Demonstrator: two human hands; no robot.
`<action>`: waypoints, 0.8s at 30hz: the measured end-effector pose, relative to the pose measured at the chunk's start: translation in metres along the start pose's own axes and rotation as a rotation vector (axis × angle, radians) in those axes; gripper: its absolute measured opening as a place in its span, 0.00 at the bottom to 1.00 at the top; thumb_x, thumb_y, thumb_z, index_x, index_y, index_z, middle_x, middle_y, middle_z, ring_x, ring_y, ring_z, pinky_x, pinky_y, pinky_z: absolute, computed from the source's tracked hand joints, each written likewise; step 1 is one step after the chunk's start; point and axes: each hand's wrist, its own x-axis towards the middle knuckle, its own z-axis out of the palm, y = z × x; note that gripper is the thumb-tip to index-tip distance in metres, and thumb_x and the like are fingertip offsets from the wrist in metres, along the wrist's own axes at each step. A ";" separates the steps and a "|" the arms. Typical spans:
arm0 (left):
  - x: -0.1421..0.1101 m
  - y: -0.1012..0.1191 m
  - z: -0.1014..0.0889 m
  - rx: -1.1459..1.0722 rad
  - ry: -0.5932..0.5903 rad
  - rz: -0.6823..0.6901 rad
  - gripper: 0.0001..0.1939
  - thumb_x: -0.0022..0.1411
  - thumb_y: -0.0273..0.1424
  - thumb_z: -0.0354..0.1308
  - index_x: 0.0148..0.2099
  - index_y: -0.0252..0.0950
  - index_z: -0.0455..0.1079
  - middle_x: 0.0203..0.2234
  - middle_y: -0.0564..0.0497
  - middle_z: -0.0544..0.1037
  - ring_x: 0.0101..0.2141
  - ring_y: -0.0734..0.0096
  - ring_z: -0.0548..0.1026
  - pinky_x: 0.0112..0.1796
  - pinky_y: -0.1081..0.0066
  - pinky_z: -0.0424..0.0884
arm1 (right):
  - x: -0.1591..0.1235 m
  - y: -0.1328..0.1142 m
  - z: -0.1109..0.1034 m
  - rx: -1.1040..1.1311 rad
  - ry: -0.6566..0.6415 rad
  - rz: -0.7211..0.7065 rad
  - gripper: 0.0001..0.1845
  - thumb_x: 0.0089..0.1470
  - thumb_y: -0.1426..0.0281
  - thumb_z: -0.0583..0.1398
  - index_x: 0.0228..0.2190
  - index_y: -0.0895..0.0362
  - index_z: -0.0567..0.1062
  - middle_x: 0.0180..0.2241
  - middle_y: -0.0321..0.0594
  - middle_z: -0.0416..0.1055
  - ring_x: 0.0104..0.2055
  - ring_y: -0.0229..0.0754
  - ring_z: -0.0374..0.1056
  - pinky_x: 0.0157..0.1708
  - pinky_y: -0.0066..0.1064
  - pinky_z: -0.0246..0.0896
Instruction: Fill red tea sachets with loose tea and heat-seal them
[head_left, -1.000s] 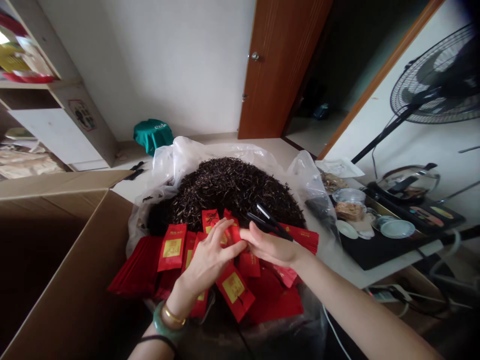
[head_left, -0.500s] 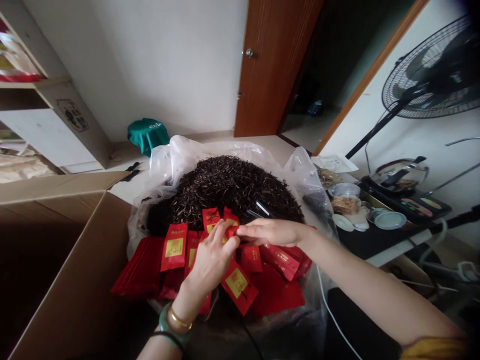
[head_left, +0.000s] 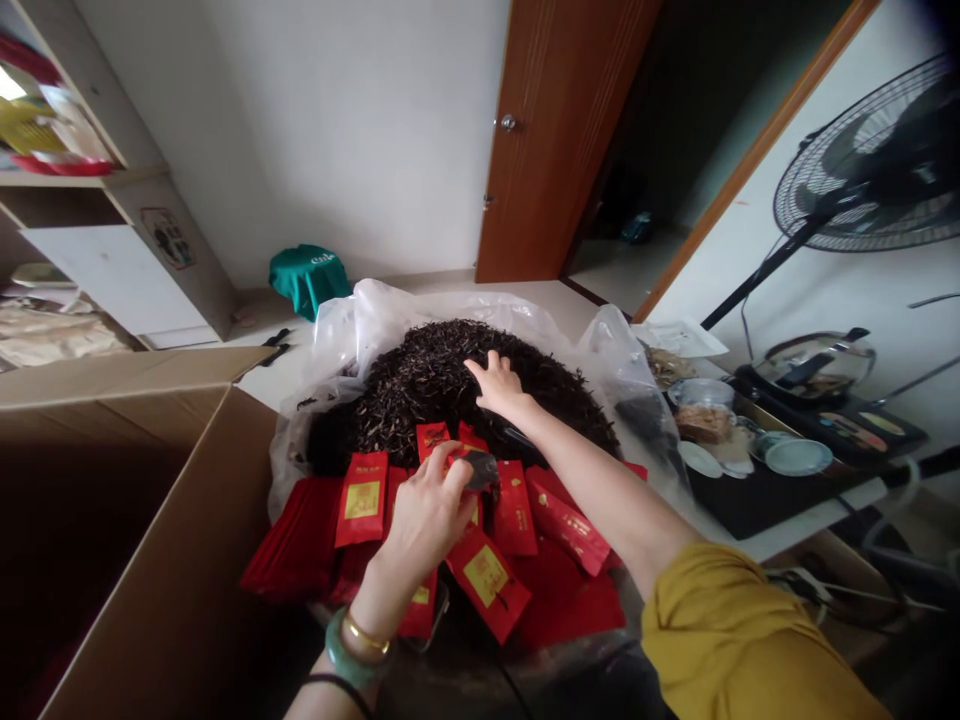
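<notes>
Several small red tea packets (head_left: 364,500), some with yellow labels, lie at the near side of a heap of dark, dried tea leaves (head_left: 442,360). My left hand (head_left: 431,505) is closed on one red packet, whose mouth gapes with a dark grey inside (head_left: 478,470); the hand hides most of it. My right hand (head_left: 499,385) reaches over the heap with its fingers spread, at or just above the leaves. Flat red packets (head_left: 292,540) lie stacked to the left. A clear plastic sheet or bag (head_left: 337,330) surrounds the heap.
An open cardboard box (head_left: 150,570) stands close on the left. On the right, a table holds jars (head_left: 705,410), lids (head_left: 799,453) and a glass pot (head_left: 814,360). Behind it is a black fan (head_left: 862,170). A green-covered object (head_left: 309,280) stands by the wall.
My right hand has left the packet beside my left hand and moved forward over the tea leaves. The packet's grey mouth now shows open. The view has shifted slightly.
</notes>
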 end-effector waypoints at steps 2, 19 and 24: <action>0.000 -0.002 -0.001 0.000 0.017 -0.012 0.09 0.56 0.25 0.58 0.39 0.38 0.64 0.49 0.44 0.71 0.39 0.63 0.77 0.27 0.72 0.74 | 0.004 -0.002 0.007 -0.042 0.032 0.012 0.36 0.48 0.76 0.66 0.56 0.47 0.62 0.60 0.53 0.49 0.60 0.60 0.53 0.49 0.48 0.63; 0.002 -0.004 -0.006 0.036 0.064 -0.088 0.10 0.55 0.27 0.59 0.40 0.38 0.63 0.47 0.45 0.73 0.33 0.68 0.77 0.23 0.75 0.70 | 0.004 0.009 -0.021 0.305 0.109 -0.017 0.15 0.42 0.78 0.64 0.35 0.57 0.73 0.38 0.40 0.70 0.42 0.46 0.70 0.44 0.35 0.64; 0.004 -0.006 -0.004 0.041 0.062 -0.122 0.09 0.57 0.29 0.58 0.40 0.38 0.62 0.47 0.45 0.72 0.31 0.69 0.77 0.23 0.75 0.69 | -0.032 -0.006 -0.057 0.638 0.014 -0.079 0.15 0.46 0.69 0.61 0.39 0.55 0.69 0.25 0.30 0.71 0.28 0.38 0.71 0.30 0.31 0.68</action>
